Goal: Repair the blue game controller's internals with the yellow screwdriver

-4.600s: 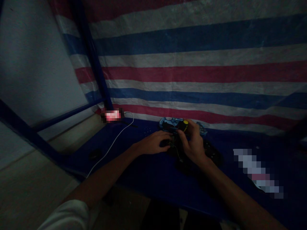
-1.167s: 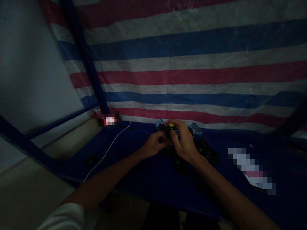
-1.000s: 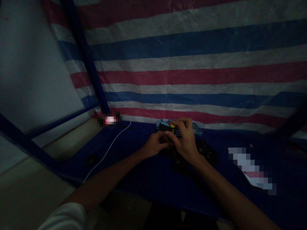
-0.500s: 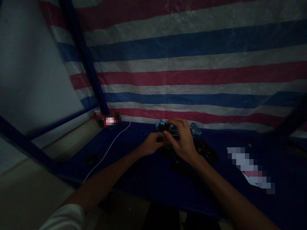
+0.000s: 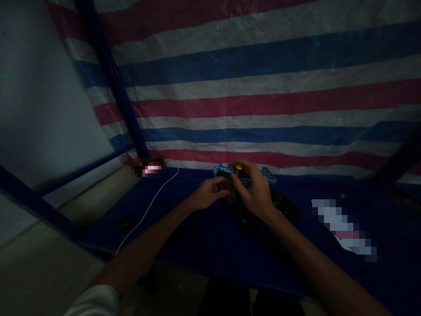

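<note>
My right hand [image 5: 255,188] pinches a small dark part with a round yellow end [image 5: 238,168] between thumb and fingers. Close beside it on the left, my left hand [image 5: 211,193] has its fingers curled and thumb drawn in; whatever they grip is lost in shadow. Behind both hands lies a light-blue and black moulded shell [image 5: 269,175], partly covered by them. Under and to the right of my right hand sit dark, bulky parts [image 5: 285,207], with a thin wire [image 5: 242,216] among them. Poor light hides their details.
The blue tabletop [image 5: 197,245] carries a white cable [image 5: 154,199] leading to a blurred, lit device [image 5: 151,167]. A dark round object [image 5: 126,220] lies left, a blurred white sheet [image 5: 342,228] right. Striped sheeting [image 5: 230,105] hangs behind; a blue frame post [image 5: 112,83] stands left.
My right hand has turned the dark part, so its yellow end now faces me. My left hand has shifted slightly, its fingers a little lower. The view has moved slightly.
</note>
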The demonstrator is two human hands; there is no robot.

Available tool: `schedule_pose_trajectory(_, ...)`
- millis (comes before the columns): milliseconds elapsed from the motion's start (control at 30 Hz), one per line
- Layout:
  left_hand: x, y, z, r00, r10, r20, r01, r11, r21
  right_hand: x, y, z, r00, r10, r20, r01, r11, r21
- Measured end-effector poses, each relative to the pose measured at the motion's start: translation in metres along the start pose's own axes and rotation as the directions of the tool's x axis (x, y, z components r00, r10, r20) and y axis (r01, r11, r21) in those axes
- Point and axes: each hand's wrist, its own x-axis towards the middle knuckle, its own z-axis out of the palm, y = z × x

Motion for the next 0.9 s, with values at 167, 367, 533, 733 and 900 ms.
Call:
schedule_pose_trajectory(167, 0.001, -0.003, 0.005, 0.999, 0.041, 0.032, -0.04, 0.998, -0.046, 0.001, -0.001, -0.003, 0.999, -0.012, 0.034, 0.014, 0.999, -0.042)
schedule_pose_trajectory(367, 0.004, -0.011, 0.013, 0.991, 0.004, -0.134, -0.005, 1.0, -0.013, 0.0, -0.002, -0.002, 0.995, -0.081, 0.063, 0.086, 0.993, -0.079)
schedule_pose_trajectory(533, 0.003, -0.012, 0.016, 0.981, 0.025, -0.193, -0.023, 1.0, 0.01, -0.002, 0.0, 0.002, 0.993, -0.102, 0.064, 0.108, 0.99, -0.087)
schedule_pose_trajectory(733, 0.001, -0.006, 0.01, 0.999, 0.027, -0.033, -0.027, 0.999, -0.019, -0.003, 0.001, -0.001, 0.999, -0.041, 0.03, 0.044, 0.992, -0.117)
schedule_pose_trajectory(900, 0.0, -0.007, 0.008, 0.999, 0.022, -0.024, -0.022, 1.0, 0.004, -0.004, 0.002, -0.002, 0.999, -0.044, -0.002, 0.044, 0.994, -0.1)
